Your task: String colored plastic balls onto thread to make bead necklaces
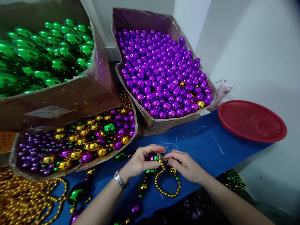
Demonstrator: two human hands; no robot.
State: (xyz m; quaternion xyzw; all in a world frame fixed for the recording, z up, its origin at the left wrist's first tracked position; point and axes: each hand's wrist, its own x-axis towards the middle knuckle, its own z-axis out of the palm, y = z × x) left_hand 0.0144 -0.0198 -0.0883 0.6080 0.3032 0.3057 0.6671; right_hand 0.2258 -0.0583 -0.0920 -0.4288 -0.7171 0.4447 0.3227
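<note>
Over blue cloth (201, 147), both hands (161, 161) pinch a bead strand (164, 182), seemingly threading, its loop dangling just below them.

Far left I've got a cardboard box of big green baubles (47, 50) sitting on top of a tray of mixed purple, gold and green beads (77, 143), and right next to it a box packed with purple beads (161, 72). A red round lid (252, 120) sits far right on the blue table cover (206, 147). Near left is a heap of gold bead strands (25, 200).
</note>
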